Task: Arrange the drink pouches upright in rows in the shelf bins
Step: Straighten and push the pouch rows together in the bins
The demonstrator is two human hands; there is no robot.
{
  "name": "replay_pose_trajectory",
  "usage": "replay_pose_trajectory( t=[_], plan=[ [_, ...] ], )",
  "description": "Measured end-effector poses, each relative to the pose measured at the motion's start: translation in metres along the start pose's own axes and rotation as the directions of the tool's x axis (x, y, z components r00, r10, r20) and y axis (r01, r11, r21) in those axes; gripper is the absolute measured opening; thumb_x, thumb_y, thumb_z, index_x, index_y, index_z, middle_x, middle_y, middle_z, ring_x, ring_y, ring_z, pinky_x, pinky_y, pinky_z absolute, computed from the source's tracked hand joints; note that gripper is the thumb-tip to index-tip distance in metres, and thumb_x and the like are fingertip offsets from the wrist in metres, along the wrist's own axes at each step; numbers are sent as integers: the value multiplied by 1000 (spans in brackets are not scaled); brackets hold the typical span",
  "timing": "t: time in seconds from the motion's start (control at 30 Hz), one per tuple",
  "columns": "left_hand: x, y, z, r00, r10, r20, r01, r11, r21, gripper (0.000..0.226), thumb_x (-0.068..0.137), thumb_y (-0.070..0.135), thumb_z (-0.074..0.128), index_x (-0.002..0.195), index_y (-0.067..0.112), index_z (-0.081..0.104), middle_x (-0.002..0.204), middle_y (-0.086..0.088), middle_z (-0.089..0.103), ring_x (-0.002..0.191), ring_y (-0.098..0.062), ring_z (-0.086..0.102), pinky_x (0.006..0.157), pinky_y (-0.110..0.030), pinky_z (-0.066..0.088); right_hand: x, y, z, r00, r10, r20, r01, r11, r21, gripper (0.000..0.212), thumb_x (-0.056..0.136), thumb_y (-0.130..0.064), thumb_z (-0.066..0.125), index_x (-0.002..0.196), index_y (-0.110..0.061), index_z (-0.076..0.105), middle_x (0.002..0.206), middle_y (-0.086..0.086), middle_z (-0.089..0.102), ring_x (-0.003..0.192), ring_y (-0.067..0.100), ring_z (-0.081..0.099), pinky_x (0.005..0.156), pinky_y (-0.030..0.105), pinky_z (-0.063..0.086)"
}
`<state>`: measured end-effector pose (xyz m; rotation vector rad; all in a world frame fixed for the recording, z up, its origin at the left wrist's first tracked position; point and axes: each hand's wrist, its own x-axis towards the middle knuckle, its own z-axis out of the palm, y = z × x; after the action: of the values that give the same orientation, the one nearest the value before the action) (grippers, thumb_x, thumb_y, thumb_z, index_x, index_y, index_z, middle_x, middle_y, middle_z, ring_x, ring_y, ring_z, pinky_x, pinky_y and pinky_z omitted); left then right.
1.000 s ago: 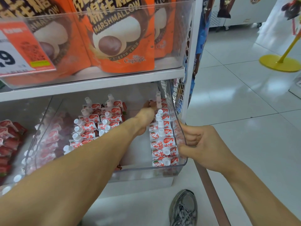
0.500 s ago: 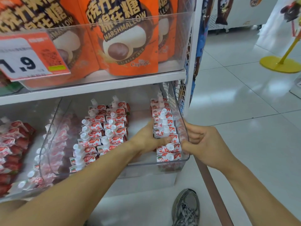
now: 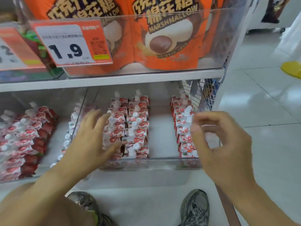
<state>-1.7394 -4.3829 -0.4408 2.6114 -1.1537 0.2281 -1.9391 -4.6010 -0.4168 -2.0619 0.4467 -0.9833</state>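
Store shelf [image 3: 114,81], lower tier | clear bin [image 3: 162,162], frame centre: drink pouches [image 3: 136,128] upright in left rows and a right row, middle lane bare | left hand [image 3: 91,141] fingers spread, touching left rows | right hand [image 3: 226,144] fingers loosely curled, grasping nothing | judged partly done.

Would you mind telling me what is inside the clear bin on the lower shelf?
The clear bin holds drink pouches upright in rows, with a bare gap before the right row. The left hand covers some pouches at the left.
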Motion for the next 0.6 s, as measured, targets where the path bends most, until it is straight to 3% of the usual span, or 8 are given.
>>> replay_pose_trajectory(
  t=[0.03,0.1,0.17,0.23,0.3,0.4,0.5,0.6],
  plan=[
    [-4,-3,3,1000,-5,15,5,1000,5,79,81,54,66,140,7,42,147,-13,36,139,-32,30,113,-49,31,-1,-6,18,979,10,202,-16,999,28,29,90,-29,69,117,-29,60,113,-13,65,102,9,65,79,22,54],
    [-8,2,9,999,-12,33,13,999,-34,67,86,40,66,140,6,44,147,-14,38,137,-30,34,112,-40,30,4,-10,52,779,157,607,-109,987,-116,63,90,-46,65,144,-38,34,144,-12,47,126,7,52,100,27,47],
    [-5,11,14,998,27,58,-28,1000,13,49,87,36,64,127,7,57,136,-14,50,125,-30,44,103,-38,40,18,-7,71,556,313,770,-102,945,-310,91,87,-56,64,154,-38,5,155,-9,32,135,10,42,99,20,35],
    [1,8,14,990,86,108,-94,993,77,39,82,40,69,110,12,68,122,-11,56,112,-29,47,91,-40,48,36,-3,86,454,379,806,-168,925,-341,105,81,-53,74,155,-33,2,143,-17,40,122,6,48,83,11,36],
    [8,0,10,974,143,177,-166,978,124,44,69,51,77,100,19,72,113,-6,61,103,-29,49,81,-41,51,46,2,103,416,403,815,-281,909,-306,120,69,-52,84,154,-33,1,127,-26,40,114,-1,47,82,6,39],
    [14,-1,11,959,183,218,-223,958,181,42,53,50,84,86,26,76,101,0,66,92,-28,52,71,-38,51,43,14,131,426,379,822,-288,918,-273,150,45,-70,87,153,-38,-13,141,-22,45,124,7,53,103,30,46],
    [23,9,14,939,221,264,-272,947,174,38,60,47,80,88,23,76,106,0,66,101,-27,54,82,-39,47,38,13,135,470,408,782,-247,912,-327,146,60,-55,89,153,-32,-22,143,-12,49,119,14,58,99,35,50],
    [30,6,15,928,223,298,-255,964,73,37,70,52,73,94,23,75,118,-1,61,109,-25,53,96,-36,39,37,14,125,506,432,747,-264,902,-343,132,64,-43,90,156,-37,-4,142,-6,51,119,17,57,98,35,51]
  ],
)
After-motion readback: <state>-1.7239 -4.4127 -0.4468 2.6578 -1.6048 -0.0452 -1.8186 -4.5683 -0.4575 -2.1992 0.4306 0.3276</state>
